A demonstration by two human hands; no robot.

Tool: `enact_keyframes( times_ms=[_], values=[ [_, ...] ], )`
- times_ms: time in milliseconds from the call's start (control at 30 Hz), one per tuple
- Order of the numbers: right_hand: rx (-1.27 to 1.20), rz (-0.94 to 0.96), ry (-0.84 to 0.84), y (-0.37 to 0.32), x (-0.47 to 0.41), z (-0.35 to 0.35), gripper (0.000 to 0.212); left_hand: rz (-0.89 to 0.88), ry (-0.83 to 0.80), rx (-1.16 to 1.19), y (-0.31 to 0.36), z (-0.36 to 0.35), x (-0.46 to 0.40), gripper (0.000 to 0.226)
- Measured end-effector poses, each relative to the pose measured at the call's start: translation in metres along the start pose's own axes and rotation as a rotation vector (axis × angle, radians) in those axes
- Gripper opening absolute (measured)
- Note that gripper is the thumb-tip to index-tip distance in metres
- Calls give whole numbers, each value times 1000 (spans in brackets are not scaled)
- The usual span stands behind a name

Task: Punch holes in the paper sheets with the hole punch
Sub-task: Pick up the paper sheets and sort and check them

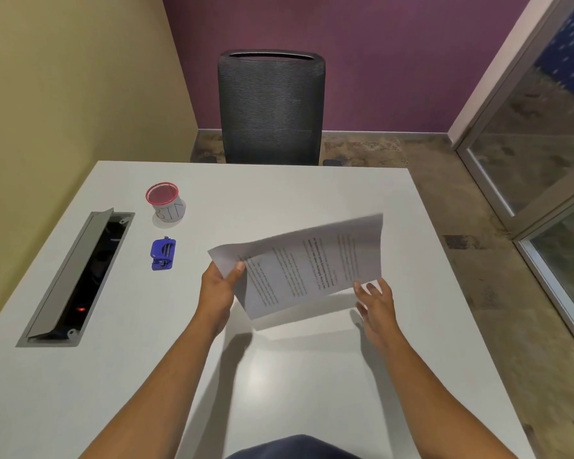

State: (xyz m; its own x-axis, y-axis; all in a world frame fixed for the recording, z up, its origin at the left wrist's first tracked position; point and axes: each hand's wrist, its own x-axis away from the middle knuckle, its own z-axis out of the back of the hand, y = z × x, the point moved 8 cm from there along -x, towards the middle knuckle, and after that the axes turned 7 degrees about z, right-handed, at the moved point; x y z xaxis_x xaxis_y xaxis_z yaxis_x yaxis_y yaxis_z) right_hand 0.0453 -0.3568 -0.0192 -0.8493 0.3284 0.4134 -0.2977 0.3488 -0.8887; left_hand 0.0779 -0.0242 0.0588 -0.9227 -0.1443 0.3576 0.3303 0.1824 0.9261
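Observation:
Printed paper sheets (307,265) hover tilted above the middle of the white table (295,376). My left hand (220,286) pinches their near left corner between thumb and fingers. My right hand (375,304) is at the lower right edge of the sheets with fingers spread; whether it touches the paper I cannot tell. A small blue hole punch (162,254) rests on the table, left of the sheets and apart from both hands.
A red mesh cup (165,202) stands behind the hole punch. An open cable hatch (80,276) with a raised grey lid is set into the table's left side. A dark office chair (270,107) faces the far edge. A glass door is at the right.

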Motion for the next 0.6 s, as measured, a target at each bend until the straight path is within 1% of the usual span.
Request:
enact_keyframes(
  times_ms=[33,67,133,167,233,367,433,533,600],
  values=[
    [-80,-26,2,4,2,-2,74,9,-8,32,-1,-2,1,18],
    [-174,-53,-20,8,5,-8,68,18,-15,64,-2,-5,3,19],
    [-311,-80,-139,10,11,-26,49,43,-31,112,-7,-9,6,21],
    [-329,-71,-199,7,15,-35,46,59,-38,124,-10,-11,8,22],
    [-323,-36,-263,0,17,-47,50,91,-46,142,-18,-14,10,28],
    [-238,52,-213,-21,12,-54,48,110,-75,142,-29,-13,13,31],
    [-153,132,-194,-34,9,-54,45,117,-24,109,-33,-4,11,30],
    [3,239,-185,-54,9,-56,35,127,90,78,-35,18,7,22],
    [99,295,-169,-64,8,-56,29,104,81,-8,-30,24,3,22]
  ],
)
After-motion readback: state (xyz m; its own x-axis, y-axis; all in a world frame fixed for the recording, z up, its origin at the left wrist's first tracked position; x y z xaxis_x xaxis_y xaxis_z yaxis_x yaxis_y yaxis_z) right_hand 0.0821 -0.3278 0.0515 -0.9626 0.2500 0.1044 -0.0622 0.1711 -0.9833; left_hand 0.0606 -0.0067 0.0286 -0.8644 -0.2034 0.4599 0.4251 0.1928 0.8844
